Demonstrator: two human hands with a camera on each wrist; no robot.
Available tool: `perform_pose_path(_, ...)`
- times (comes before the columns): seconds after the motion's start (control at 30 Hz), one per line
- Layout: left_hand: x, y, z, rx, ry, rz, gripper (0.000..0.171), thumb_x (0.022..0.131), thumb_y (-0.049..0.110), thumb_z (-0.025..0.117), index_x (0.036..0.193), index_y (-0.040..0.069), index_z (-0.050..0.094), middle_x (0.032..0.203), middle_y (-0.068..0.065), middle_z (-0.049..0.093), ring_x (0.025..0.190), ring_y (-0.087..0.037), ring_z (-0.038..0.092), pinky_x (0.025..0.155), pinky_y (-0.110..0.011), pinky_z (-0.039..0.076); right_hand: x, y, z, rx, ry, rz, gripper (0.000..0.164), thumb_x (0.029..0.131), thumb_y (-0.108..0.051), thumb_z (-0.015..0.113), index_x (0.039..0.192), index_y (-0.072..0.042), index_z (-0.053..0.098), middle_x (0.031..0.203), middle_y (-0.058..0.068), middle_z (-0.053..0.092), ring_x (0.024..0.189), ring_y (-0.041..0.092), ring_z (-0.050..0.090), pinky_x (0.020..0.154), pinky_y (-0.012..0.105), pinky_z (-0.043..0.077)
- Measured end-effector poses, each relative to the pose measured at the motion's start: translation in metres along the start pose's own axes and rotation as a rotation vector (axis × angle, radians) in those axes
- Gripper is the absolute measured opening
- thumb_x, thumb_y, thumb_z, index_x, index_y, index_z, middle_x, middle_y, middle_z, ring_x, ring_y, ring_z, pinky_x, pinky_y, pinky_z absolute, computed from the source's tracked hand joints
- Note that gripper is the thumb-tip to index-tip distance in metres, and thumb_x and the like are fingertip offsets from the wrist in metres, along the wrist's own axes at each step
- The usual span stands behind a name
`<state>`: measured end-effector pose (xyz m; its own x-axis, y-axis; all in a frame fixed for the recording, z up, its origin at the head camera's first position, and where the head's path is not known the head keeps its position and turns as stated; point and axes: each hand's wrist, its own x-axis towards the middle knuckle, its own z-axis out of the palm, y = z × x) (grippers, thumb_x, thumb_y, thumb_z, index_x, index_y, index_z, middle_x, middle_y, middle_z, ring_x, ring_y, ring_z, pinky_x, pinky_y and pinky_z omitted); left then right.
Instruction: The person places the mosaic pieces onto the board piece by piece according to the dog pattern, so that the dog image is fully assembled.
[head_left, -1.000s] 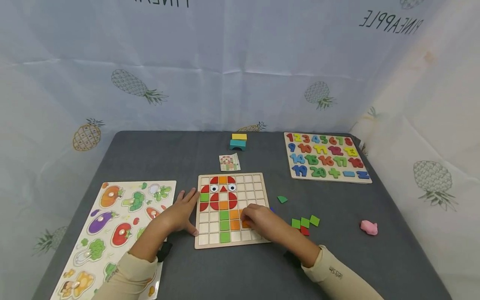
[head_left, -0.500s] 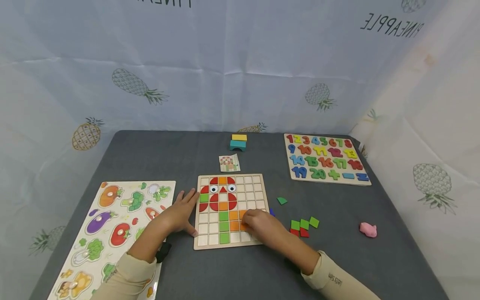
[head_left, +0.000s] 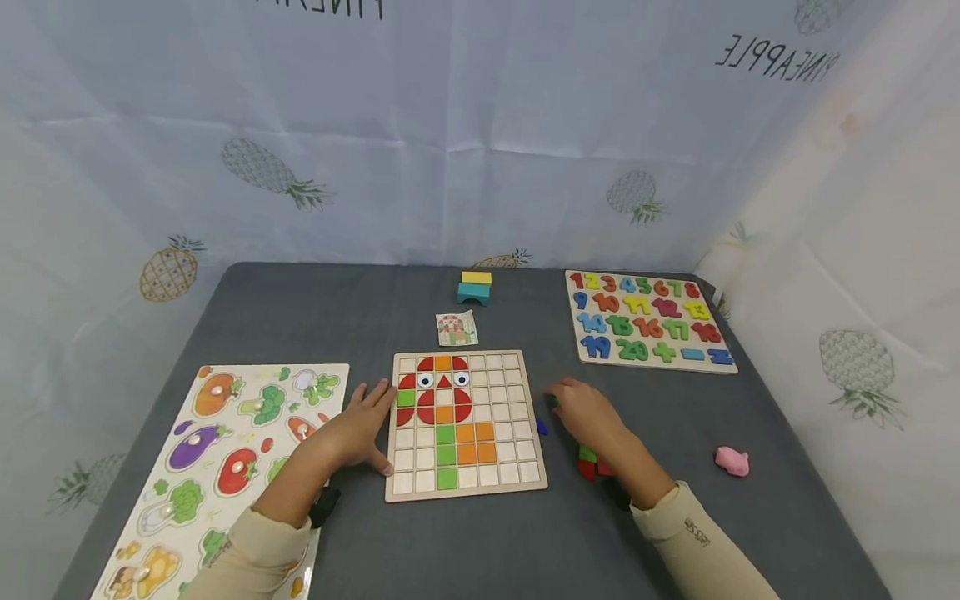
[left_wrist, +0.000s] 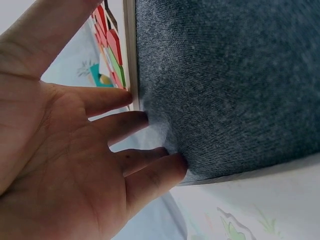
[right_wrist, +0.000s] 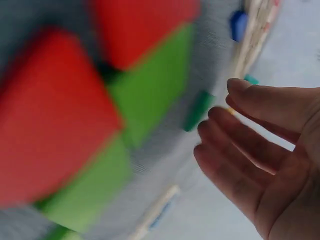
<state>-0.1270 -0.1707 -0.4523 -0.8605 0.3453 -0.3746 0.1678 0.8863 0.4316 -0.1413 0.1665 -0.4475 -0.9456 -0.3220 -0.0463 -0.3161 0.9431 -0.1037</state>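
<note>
A wooden grid board (head_left: pixel 510 475) lies mid-table, with red, green and orange pieces and two eye pieces set in its cells. My left hand (head_left: pixel 358 429) rests at the board's left edge, fingers spread; the left wrist view shows the fingers (left_wrist: pixel 117 125) beside the wooden rim. Right of the board, my right hand (head_left: pixel 596 421) reaches to a dark green piece (right_wrist: pixel 199 111). Thumb and fingertips stand apart there, close to that piece. Several red (right_wrist: pixel 50 120) and light green (right_wrist: pixel 155 85) pieces lie under the right wrist, partly hidden in the head view.
A small blue piece (head_left: pixel 542 427) lies beside the board's right edge. Behind the board are a pattern card (head_left: pixel 457 328) and yellow and teal blocks (head_left: pixel 474 292). A vegetable puzzle (head_left: pixel 247 429) lies left, a number puzzle (head_left: pixel 648 321) back right, a pink pig figure (head_left: pixel 732 461) far right.
My right hand has left the orange squares on the board and moved right to the dark green piece. The orange squares now show uncovered. My left hand stays at the board's edge.
</note>
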Motion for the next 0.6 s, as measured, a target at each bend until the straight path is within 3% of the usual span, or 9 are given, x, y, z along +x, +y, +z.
perform_pose_path(0.13, -0.001, -0.001, 0.001, 0.002, 0.0, 0.003, 0.119, 0.05, 0.033, 0.088, 0.143, 0.003, 0.02, 0.149, -0.019, 0.013, 0.134, -0.047, 0.004, 0.095, -0.061, 0.028, 0.003, 0.011, 0.006, 0.049, -0.043, -0.012, 0.026, 0.077, -0.007, 0.07, 0.102, -0.003, 0.066, 0.1, 0.012, 0.063, 0.092, 0.027, 0.061, 0.077, 0.039, 0.049)
perform_pose_path(0.33, 0.0, -0.001, 0.002, 0.0, -0.006, 0.008, 0.119, 0.05, 0.032, 0.088, 0.143, 0.003, 0.02, 0.149, -0.02, 0.012, 0.134, -0.047, 0.004, 0.094, -0.062, 0.028, 0.006, 0.015, 0.004, 0.11, -0.039, 0.027, 0.012, 0.074, -0.013, 0.074, 0.084, -0.011, 0.067, 0.082, 0.002, 0.062, 0.077, 0.017, 0.059, 0.068, 0.034, 0.048)
perform_pose_path(0.47, 0.0, 0.0, 0.002, 0.002, -0.009, 0.003, 0.119, 0.05, 0.032, 0.088, 0.143, 0.003, 0.019, 0.149, -0.019, 0.012, 0.134, -0.047, 0.004, 0.094, -0.061, 0.028, 0.007, 0.0, 0.0, 0.297, -0.042, -0.117, 0.01, 0.078, -0.01, 0.069, 0.088, -0.011, 0.069, 0.081, -0.001, 0.061, 0.073, 0.01, 0.056, 0.064, 0.029, 0.047)
perform_pose_path(0.6, 0.0, 0.0, 0.002, 0.007, -0.005, -0.006, 0.12, 0.049, 0.032, 0.088, 0.144, 0.004, 0.019, 0.149, -0.019, 0.013, 0.134, -0.046, 0.004, 0.095, -0.061, 0.028, 0.009, -0.02, 0.002, 0.41, -0.13, -0.256, 0.014, 0.083, -0.01, 0.064, 0.096, -0.011, 0.068, 0.087, -0.004, 0.063, 0.074, 0.005, 0.055, 0.067, 0.023, 0.046)
